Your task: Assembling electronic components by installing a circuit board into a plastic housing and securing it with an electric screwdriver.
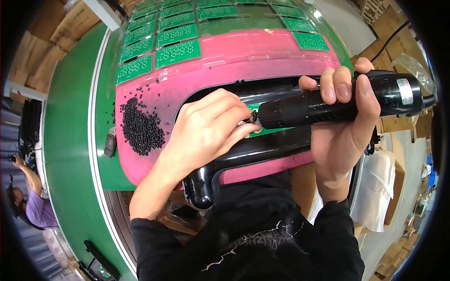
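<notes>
My right hand [344, 122] grips a black electric screwdriver [328, 105] held sideways, its tip pointing left. My left hand [211, 129] pinches a small black screw at the driver's tip [254, 118]. Both hands hover over a glossy black plastic frame [243, 157] that lies on a pink foam pad [225, 56]. A green circuit board [269, 131] shows inside the frame, mostly hidden by my hands.
A heap of small black screws [140, 126] lies on the pad's left side. Rows of green circuit boards [178, 28] run along the green conveyor belt [75, 122] beyond. Cardboard boxes stand at left and right. Another person [28, 196] sits at far left.
</notes>
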`<action>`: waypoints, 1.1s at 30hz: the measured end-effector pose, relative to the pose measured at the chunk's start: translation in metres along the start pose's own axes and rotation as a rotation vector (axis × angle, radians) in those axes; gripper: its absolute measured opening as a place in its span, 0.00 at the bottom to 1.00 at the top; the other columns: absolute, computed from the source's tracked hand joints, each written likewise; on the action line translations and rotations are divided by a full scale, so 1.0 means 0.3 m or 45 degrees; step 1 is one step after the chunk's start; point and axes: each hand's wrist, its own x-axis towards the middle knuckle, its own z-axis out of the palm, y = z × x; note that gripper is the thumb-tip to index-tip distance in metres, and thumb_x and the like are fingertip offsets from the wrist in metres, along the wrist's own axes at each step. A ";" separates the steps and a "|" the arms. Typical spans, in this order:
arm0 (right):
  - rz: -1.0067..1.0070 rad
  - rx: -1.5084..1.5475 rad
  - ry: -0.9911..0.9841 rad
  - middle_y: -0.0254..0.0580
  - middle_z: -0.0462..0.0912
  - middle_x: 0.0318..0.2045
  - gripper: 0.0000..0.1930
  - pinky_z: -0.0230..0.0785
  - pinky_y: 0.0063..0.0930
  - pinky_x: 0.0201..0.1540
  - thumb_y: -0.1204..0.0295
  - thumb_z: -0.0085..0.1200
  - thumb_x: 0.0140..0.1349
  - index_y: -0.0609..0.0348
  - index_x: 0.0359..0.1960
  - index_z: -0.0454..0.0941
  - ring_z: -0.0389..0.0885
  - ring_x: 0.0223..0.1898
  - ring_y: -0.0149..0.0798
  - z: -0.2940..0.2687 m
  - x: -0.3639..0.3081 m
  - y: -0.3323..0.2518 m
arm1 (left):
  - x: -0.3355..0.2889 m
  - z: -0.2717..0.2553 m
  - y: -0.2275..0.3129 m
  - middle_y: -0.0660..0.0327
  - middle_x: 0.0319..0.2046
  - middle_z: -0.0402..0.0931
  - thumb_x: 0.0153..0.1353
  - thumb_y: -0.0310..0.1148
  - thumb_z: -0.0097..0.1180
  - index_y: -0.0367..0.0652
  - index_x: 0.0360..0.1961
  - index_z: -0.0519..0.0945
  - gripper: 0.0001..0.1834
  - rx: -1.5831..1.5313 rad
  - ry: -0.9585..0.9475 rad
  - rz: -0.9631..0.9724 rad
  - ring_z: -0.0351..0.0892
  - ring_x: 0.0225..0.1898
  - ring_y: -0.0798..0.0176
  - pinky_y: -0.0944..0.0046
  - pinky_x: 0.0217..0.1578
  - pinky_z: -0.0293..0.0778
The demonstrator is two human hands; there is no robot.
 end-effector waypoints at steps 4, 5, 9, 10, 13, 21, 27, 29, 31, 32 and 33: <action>-0.056 -0.012 -0.058 0.26 0.67 0.26 0.10 0.65 0.33 0.45 0.64 0.46 0.71 0.50 0.49 0.67 0.66 0.31 0.26 -0.025 0.000 -0.001 | 0.010 0.001 0.005 0.57 0.27 0.79 0.38 0.17 0.68 0.35 0.29 0.79 0.14 0.078 -0.023 0.066 0.82 0.31 0.52 0.59 0.30 0.79; -0.049 0.043 -0.160 0.26 0.67 0.25 0.10 0.65 0.32 0.43 0.64 0.46 0.71 0.50 0.49 0.67 0.66 0.30 0.26 -0.039 0.001 -0.003 | 0.011 0.000 0.012 0.57 0.27 0.79 0.38 0.17 0.68 0.35 0.29 0.79 0.14 0.069 -0.025 0.071 0.82 0.31 0.52 0.59 0.30 0.79; -0.168 -0.050 -0.328 0.28 0.67 0.22 0.16 0.62 0.27 0.33 0.62 0.47 0.68 0.55 0.54 0.68 0.65 0.23 0.27 -0.096 0.031 -0.024 | 0.018 -0.006 0.007 0.57 0.26 0.80 0.45 0.15 0.65 0.35 0.30 0.80 0.10 -0.009 0.155 -0.023 0.82 0.30 0.56 0.61 0.31 0.77; -0.213 -0.104 -0.244 0.29 0.67 0.21 0.18 0.61 0.27 0.30 0.62 0.47 0.68 0.56 0.55 0.68 0.65 0.21 0.27 -0.091 0.038 -0.027 | 0.020 -0.013 0.001 0.57 0.27 0.80 0.47 0.16 0.66 0.35 0.31 0.80 0.09 -0.015 0.142 -0.052 0.82 0.30 0.56 0.61 0.33 0.78; -0.186 -0.321 -0.247 0.30 0.67 0.21 0.16 0.61 0.28 0.30 0.62 0.45 0.69 0.57 0.52 0.68 0.64 0.21 0.28 -0.138 0.089 -0.039 | 0.012 -0.009 -0.011 0.56 0.29 0.82 0.50 0.19 0.66 0.35 0.31 0.81 0.07 -0.081 0.066 -0.154 0.82 0.32 0.54 0.60 0.35 0.77; -0.092 -0.515 -0.143 0.33 0.66 0.18 0.11 0.62 0.28 0.28 0.65 0.48 0.66 0.56 0.45 0.67 0.64 0.19 0.30 -0.139 0.118 0.013 | -0.002 0.012 -0.020 0.57 0.35 0.85 0.53 0.25 0.65 0.35 0.32 0.82 0.07 -0.187 -0.377 -0.249 0.83 0.36 0.54 0.59 0.38 0.79; -0.085 -0.536 -0.136 0.33 0.66 0.18 0.12 0.63 0.29 0.28 0.66 0.49 0.65 0.58 0.44 0.67 0.65 0.19 0.30 -0.146 0.129 0.036 | -0.006 0.011 -0.021 0.58 0.37 0.85 0.53 0.26 0.65 0.35 0.33 0.82 0.07 -0.191 -0.428 -0.244 0.83 0.36 0.54 0.58 0.38 0.79; -0.073 -0.535 -0.143 0.33 0.66 0.17 0.12 0.63 0.29 0.28 0.66 0.49 0.65 0.58 0.44 0.67 0.65 0.19 0.30 -0.147 0.130 0.039 | -0.006 0.013 -0.021 0.58 0.37 0.85 0.54 0.27 0.65 0.36 0.33 0.82 0.07 -0.197 -0.428 -0.227 0.83 0.36 0.54 0.58 0.38 0.79; -0.078 -0.581 -0.178 0.33 0.66 0.17 0.11 0.62 0.28 0.27 0.66 0.48 0.66 0.58 0.43 0.67 0.64 0.18 0.29 -0.140 0.133 0.041 | -0.010 0.015 -0.019 0.58 0.37 0.85 0.54 0.27 0.65 0.36 0.32 0.81 0.07 -0.178 -0.443 -0.272 0.83 0.36 0.54 0.58 0.38 0.79; -0.074 -0.578 -0.179 0.33 0.66 0.17 0.11 0.62 0.28 0.27 0.66 0.48 0.66 0.58 0.43 0.67 0.64 0.18 0.29 -0.148 0.138 0.046 | -0.010 0.015 -0.017 0.58 0.37 0.85 0.54 0.27 0.65 0.36 0.32 0.81 0.07 -0.177 -0.444 -0.277 0.83 0.36 0.54 0.58 0.38 0.79; -0.071 -0.516 -0.307 0.33 0.66 0.17 0.11 0.62 0.27 0.26 0.66 0.48 0.66 0.59 0.43 0.67 0.64 0.18 0.29 -0.162 0.150 0.053 | -0.009 0.015 -0.015 0.57 0.37 0.85 0.54 0.27 0.64 0.35 0.32 0.81 0.07 -0.183 -0.459 -0.282 0.83 0.37 0.53 0.57 0.38 0.79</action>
